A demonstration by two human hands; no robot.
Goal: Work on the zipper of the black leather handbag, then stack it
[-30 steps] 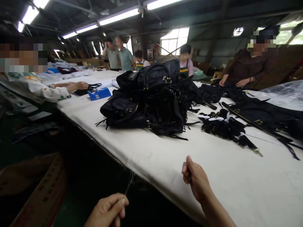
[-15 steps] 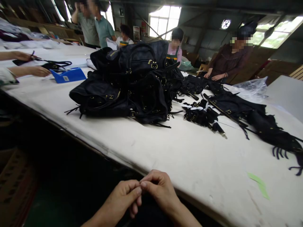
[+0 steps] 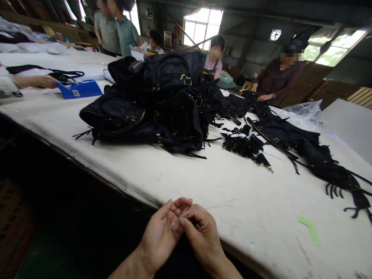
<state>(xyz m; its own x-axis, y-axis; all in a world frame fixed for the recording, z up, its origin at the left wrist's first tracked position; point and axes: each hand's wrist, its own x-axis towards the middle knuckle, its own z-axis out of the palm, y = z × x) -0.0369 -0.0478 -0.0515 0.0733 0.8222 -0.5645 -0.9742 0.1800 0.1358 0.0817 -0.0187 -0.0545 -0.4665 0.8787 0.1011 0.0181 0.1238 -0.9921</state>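
both hands met at the near edge of the tabletop (image 3: 261,209); the left hand (image 3: 162,232) lay half open, the right hand (image 3: 200,236) pinched something too small to identify. working it well called for steady fingertips.

no legible text, labels unreadable

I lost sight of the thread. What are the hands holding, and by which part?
Cannot be told: the left hand and right hand meet fingertip to fingertip; nothing shows between them.
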